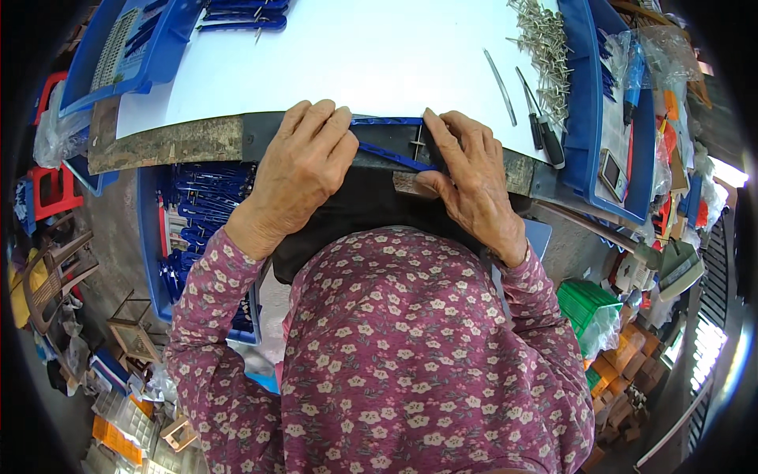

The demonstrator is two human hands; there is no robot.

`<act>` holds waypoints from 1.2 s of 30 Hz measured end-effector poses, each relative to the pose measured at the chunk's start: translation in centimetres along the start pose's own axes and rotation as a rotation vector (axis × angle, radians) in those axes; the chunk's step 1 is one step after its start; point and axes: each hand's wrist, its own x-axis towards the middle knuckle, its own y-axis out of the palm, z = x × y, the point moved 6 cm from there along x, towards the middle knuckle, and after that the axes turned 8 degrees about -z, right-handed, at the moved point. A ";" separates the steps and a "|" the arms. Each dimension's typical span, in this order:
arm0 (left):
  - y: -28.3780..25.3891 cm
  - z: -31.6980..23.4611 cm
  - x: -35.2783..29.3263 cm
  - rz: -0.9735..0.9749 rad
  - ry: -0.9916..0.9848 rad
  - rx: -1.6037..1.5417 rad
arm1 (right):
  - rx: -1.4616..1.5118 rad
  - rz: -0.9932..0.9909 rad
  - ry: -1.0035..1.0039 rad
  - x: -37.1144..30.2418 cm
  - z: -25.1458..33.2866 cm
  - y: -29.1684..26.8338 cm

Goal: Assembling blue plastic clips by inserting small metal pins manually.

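Blue strips (387, 121), two, left hand (306, 162) pinching one end, right hand (470, 162) the other, two black-handled tools (551, 144)

Two glossy blue bars, spread apart at the tabletop's near edge.
The upper bar (387, 121), slim and straight, runs almost parallel to the near edge of the tabletop (355, 63), around its middle. The lower bar (392, 156) slants down to the right, so the gap widens that way; the bars' left ends are covered, and whether they join there cannot be told. Near the right, a thin metal pin (417, 148) with a short crosspiece stands between them.
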 end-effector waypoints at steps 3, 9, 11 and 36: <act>0.2 0.3 -0.3 0.004 -0.034 -0.065 | -0.025 0.008 -0.013 0.1 0.1 0.2; -1.0 1.4 -1.5 0.044 -0.012 -0.055 | -0.081 -0.006 -0.100 1.3 1.9 1.4; -2.2 3.0 -2.9 0.065 -0.044 -0.024 | -0.075 -0.016 -0.131 2.6 3.3 2.9; -7.1 9.1 -9.0 0.056 -0.362 -0.125 | 0.034 -0.111 -0.394 7.7 10.0 7.3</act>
